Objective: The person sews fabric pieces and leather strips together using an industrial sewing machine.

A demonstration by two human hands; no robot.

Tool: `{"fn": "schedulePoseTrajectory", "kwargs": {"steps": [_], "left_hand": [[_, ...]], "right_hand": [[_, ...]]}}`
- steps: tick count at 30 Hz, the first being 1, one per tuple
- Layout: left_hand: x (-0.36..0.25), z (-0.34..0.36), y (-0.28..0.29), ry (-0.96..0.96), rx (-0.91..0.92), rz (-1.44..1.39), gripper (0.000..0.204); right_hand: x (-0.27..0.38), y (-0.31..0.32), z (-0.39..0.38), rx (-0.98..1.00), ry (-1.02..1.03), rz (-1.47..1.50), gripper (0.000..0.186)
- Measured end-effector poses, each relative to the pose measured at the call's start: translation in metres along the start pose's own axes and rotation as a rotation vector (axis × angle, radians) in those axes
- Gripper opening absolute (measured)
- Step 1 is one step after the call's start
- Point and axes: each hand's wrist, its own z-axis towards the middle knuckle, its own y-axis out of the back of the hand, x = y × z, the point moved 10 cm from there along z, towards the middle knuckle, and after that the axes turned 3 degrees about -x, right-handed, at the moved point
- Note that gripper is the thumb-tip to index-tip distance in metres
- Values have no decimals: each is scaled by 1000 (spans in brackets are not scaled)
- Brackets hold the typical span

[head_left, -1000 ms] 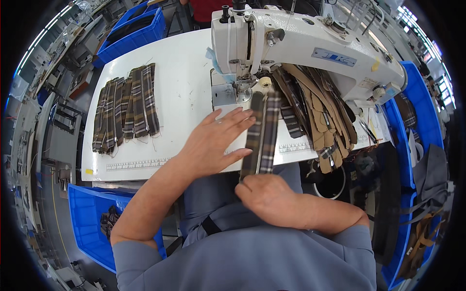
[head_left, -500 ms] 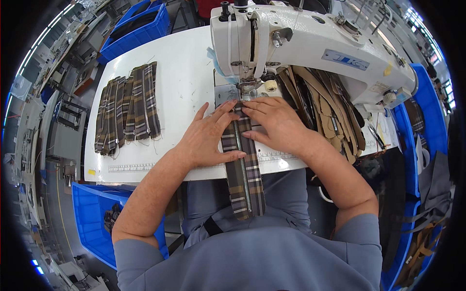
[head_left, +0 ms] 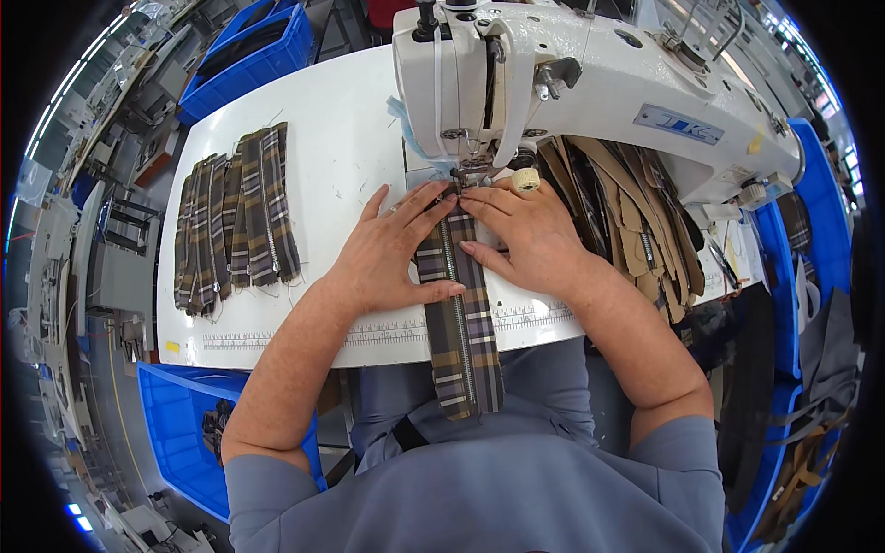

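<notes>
A brown and grey plaid fabric strip [head_left: 447,359] with a metal zipper down its length lies under both hands. Its far end reaches the presser foot [head_left: 474,170] of a white sewing machine [head_left: 461,83], and its near end hangs over the table edge above my lap. Flat on the strip's left side is my left hand [head_left: 387,253], fingers stretched out, thumb across the zipper. My right hand [head_left: 527,232] rests along the right side with extended fingers, its thumb apart on the fabric. Both sets of fingertips are close to the presser foot.
Several plaid zipper strips [head_left: 241,217] lie at the table's left. Brown and tan fabric pieces [head_left: 631,217] are heaped under the machine arm. A printed ruler [head_left: 277,339] runs along the front edge. Blue bins [head_left: 175,433] stand at left and right, with another blue bin [head_left: 253,60] behind.
The view has shifted slightly, so the table and the left-hand strips appear a little lower. Both hands keep nearly the same flat pose on the zippered strip.
</notes>
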Motion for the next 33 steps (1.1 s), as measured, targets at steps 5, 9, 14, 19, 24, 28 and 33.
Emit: {"fn": "schedulePoseTrajectory", "kwargs": {"steps": [5,9,14,19,24,28,33], "left_hand": [[1,0,0,-4,-24,14,110],[-3,-1,2,-45,-53,62,104],[-3,-1,1,-17,-25,-5,101],[-4,-2,4,-25,-35,-21,100],[-5,-2,6,-39,-60,-50,98],[-3,0,5,-23,-62,-62,93],[3,4,6,4,-82,-80,73]], "right_hand": [[2,4,0,-34,8,12,50],[1,4,0,-42,6,21,50],[1,4,-2,-40,5,6,51],[2,5,-2,-28,-3,4,51],[4,5,-2,-28,6,-23,51],[4,4,-2,-10,-3,-26,51],[5,4,-1,-7,2,-37,52]]}}
